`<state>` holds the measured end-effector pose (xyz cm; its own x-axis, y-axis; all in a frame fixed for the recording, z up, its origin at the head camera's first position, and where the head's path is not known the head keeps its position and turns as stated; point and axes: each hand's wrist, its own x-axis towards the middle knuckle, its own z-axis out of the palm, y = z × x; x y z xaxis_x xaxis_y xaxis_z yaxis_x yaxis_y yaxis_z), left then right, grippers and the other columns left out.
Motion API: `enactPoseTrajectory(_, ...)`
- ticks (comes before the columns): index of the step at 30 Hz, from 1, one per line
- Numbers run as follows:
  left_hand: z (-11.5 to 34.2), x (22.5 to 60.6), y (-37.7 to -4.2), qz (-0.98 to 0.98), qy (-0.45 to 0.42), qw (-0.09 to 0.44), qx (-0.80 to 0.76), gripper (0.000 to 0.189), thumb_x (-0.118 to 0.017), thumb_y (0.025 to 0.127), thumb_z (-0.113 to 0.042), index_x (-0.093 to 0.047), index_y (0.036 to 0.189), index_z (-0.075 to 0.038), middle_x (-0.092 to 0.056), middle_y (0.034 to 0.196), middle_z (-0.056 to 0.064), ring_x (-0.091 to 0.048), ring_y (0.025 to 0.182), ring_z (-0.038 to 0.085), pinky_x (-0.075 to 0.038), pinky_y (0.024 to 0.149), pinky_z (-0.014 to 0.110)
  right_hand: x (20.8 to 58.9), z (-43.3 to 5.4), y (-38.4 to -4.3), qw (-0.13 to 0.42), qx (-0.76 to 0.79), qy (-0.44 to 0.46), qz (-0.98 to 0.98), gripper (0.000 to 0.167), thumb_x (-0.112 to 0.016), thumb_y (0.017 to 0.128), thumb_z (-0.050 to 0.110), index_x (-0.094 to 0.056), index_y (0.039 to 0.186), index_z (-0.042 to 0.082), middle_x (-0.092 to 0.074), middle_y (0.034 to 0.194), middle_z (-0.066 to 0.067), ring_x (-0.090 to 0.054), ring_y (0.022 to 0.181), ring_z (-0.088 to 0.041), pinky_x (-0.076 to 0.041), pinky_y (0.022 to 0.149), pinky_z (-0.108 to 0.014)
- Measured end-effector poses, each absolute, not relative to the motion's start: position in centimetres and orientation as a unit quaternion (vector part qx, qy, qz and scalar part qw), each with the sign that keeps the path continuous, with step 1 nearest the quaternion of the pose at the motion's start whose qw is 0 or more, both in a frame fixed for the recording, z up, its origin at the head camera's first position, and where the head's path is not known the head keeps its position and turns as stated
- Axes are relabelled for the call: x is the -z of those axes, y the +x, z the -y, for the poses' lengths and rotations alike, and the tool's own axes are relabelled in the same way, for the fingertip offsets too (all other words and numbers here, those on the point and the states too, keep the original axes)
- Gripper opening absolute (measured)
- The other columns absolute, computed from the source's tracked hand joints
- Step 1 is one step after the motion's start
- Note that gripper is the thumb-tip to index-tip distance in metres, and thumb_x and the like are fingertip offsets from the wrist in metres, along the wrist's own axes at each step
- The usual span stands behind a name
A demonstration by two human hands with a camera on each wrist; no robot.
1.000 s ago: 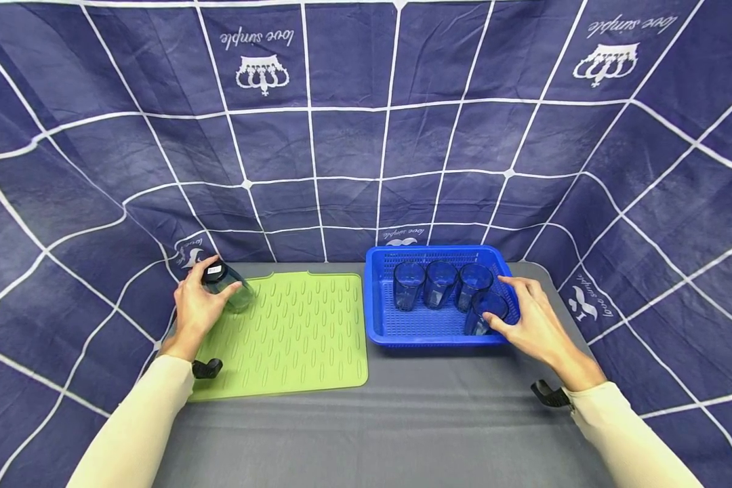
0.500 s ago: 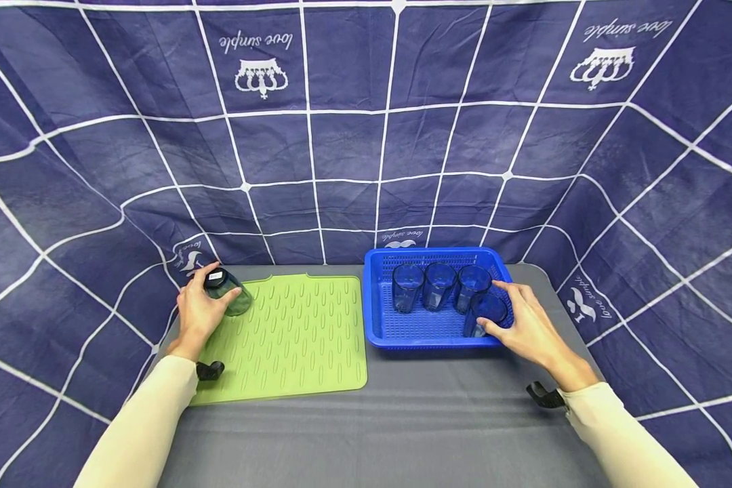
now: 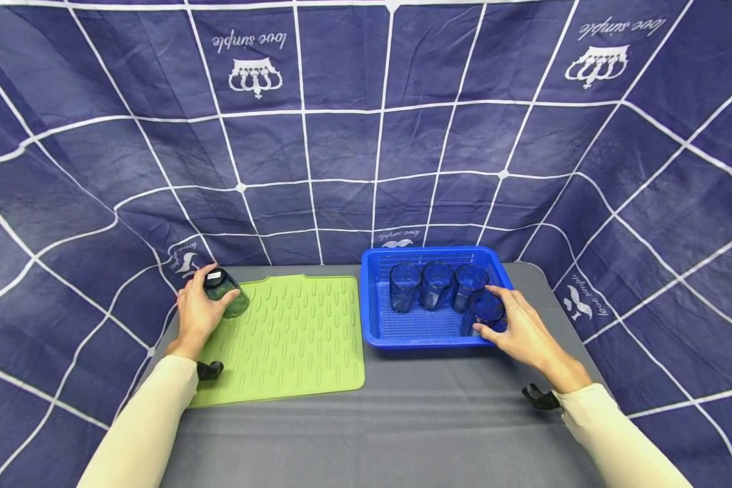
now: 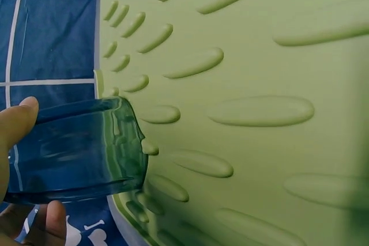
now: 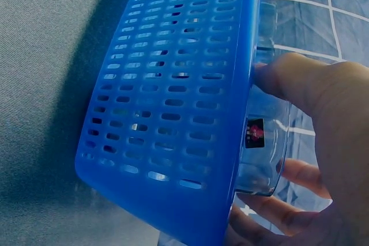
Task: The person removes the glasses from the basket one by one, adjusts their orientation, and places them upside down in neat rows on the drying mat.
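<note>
At the back left corner of the green drying mat (image 3: 293, 339), an upside-down glass (image 3: 234, 298) has its mouth down on the ribs. My left hand (image 3: 198, 306) grips it near the base, thumb on one side and fingers on the other; the left wrist view shows the thumb and fingertips at its base end. My right hand (image 3: 524, 332) reaches over the right side of the blue basket (image 3: 427, 343) and holds the front right glass (image 3: 484, 308) near its rim. A small dark label shows on that glass (image 5: 265, 133) in the right wrist view.
Several more clear glasses, including the left one (image 3: 405, 288), the middle one (image 3: 436, 285) and the right one (image 3: 468, 286), stand mouth up along the basket's back. A grey tabletop (image 3: 366, 434) lies beneath. Blue checked cloth (image 3: 341, 149) rises behind and at both sides.
My right hand has moved slightly left and closed its fingers round the front right glass. The left hand and its glass stay nearly still on the mat.
</note>
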<state>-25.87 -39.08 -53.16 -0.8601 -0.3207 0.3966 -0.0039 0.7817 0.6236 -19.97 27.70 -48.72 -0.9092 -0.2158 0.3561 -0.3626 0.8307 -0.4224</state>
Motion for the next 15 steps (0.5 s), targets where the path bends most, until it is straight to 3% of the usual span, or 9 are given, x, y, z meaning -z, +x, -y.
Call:
enactPoseTrajectory(3,39.1,53.11,-25.99,0.91,0.088,0.247,0.321,0.081,-0.099,0.091,-0.016,-0.06,0.161,-0.013,-0.066,0.149,0.042,-0.057,0.133,0.07,-0.039,0.119,0.075,48.71,-27.69,-19.97,0.149,-0.242,0.157,0.946,0.085,-0.1,0.09,0.026,-0.06,0.16,-0.002,-0.072,0.133,-0.029,-0.067,0.096,-0.032,-0.058,0.084,-0.054)
enactPoseTrajectory(6,39.0,53.08,-26.0,0.912,0.087,0.245,0.318,0.081,-0.099,0.091,-0.016,-0.059,0.161,-0.013,-0.066,0.149,0.042,-0.057,0.132,0.071,-0.039,0.12,0.075,48.67,-27.61,-19.99,0.151,-0.242,0.161,0.945,0.083,-0.1,0.09,0.025,-0.061,0.159,-0.001,-0.073,0.133,-0.028,-0.067,0.096,-0.029,-0.058,0.082,-0.048)
enactPoseTrajectory(15,38.69,53.31,-26.09,0.912,0.081,0.252,0.312,0.081,-0.101,0.089,-0.013,-0.06,0.159,-0.011,-0.066,0.148,0.043,-0.057,0.125,0.069,-0.04,0.115,0.076,48.92,-27.3,-20.3,0.145,-0.238,0.145,0.949,0.082,-0.099,0.093,0.03,-0.061,0.157,-0.003,-0.072,0.137,-0.031,-0.068,0.09,-0.026,-0.058,0.08,-0.047)
